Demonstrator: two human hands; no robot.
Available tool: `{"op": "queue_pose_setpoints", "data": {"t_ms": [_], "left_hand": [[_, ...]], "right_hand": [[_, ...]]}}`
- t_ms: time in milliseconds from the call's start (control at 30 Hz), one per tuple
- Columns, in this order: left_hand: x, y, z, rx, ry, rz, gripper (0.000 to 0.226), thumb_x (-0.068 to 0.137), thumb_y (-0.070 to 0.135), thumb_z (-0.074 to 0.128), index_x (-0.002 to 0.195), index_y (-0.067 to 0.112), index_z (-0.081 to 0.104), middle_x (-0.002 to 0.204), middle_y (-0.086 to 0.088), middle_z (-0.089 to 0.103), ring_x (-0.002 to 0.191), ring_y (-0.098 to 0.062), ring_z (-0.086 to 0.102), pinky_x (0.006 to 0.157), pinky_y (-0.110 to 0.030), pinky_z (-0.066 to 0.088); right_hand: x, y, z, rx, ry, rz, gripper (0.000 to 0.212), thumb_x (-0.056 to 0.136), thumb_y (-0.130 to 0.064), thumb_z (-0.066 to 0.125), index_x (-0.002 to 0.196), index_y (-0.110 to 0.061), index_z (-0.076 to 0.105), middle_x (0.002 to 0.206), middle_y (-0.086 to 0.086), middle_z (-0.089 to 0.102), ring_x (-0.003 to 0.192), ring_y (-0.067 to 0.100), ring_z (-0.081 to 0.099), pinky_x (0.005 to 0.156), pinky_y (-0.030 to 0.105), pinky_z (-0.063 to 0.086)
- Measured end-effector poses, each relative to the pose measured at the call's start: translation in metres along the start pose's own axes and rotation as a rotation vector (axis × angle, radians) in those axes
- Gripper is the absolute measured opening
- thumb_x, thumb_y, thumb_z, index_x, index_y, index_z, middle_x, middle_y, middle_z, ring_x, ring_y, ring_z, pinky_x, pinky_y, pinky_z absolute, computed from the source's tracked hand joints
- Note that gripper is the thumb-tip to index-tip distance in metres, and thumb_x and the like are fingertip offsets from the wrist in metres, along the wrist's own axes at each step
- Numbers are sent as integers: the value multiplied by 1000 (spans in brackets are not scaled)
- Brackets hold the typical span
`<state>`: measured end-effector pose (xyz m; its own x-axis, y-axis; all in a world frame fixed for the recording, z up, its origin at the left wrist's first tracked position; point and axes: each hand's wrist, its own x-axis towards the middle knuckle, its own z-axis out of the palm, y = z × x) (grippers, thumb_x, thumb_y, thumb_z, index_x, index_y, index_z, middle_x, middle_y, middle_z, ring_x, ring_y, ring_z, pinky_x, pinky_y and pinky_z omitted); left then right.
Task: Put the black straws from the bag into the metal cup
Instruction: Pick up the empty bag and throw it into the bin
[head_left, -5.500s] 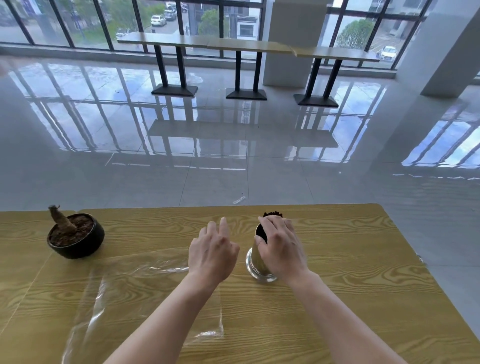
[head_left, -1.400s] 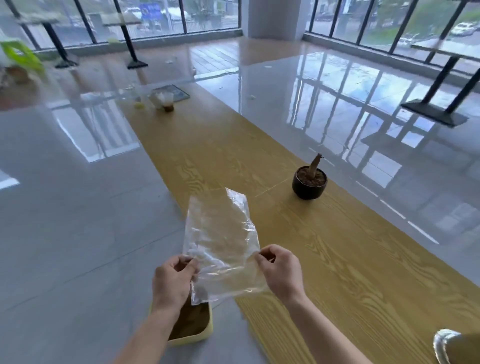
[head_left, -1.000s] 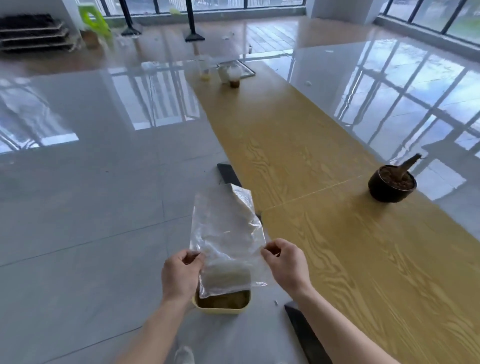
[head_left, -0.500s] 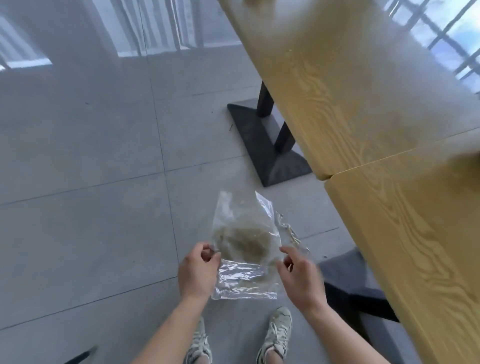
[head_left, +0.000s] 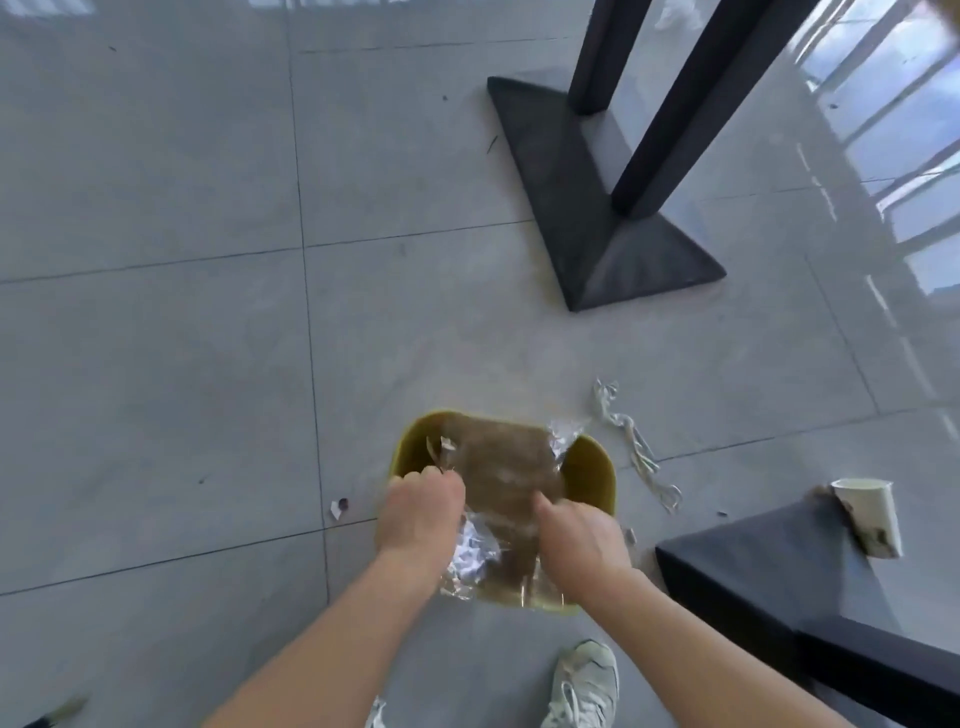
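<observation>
The clear bag looks empty, no straws showing in it, pinched at its near corners by the left hand and right hand, both closed on the plastic, right over the yellow bin on the floor. Straws and cup are out of view, so the filling seems done and only binning the bag is left.

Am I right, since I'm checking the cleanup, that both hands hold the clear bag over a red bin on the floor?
Not quite: the bin is yellow, not red, as the head view shows. The rest holds: the left hand and right hand both hold the clear bag over it on the floor.
</observation>
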<state>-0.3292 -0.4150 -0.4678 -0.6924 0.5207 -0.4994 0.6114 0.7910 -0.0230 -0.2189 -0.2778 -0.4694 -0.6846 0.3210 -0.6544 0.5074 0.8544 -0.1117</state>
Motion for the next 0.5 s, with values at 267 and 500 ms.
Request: {"op": "queue_pose_setpoints", "data": {"t_ms": [267, 500], "left_hand": [[55, 8, 56, 113, -215, 74, 30, 81, -13, 59, 98, 10, 69, 86, -11, 64, 79, -29, 64, 60, -34, 43], [67, 19, 85, 49, -315, -8, 23, 94, 1, 53, 101, 16, 70, 100, -6, 69, 90, -24, 67, 64, -34, 48]], "right_hand": [[70, 4, 42, -67, -181, 36, 22, 93, -8, 54, 105, -18, 70, 99, 4, 72, 91, 26, 69, 76, 37, 57], [93, 10, 64, 0, -228, 83, 25, 100, -12, 43, 116, -19, 62, 102, 4, 63, 82, 23, 56, 76, 36, 52]]}}
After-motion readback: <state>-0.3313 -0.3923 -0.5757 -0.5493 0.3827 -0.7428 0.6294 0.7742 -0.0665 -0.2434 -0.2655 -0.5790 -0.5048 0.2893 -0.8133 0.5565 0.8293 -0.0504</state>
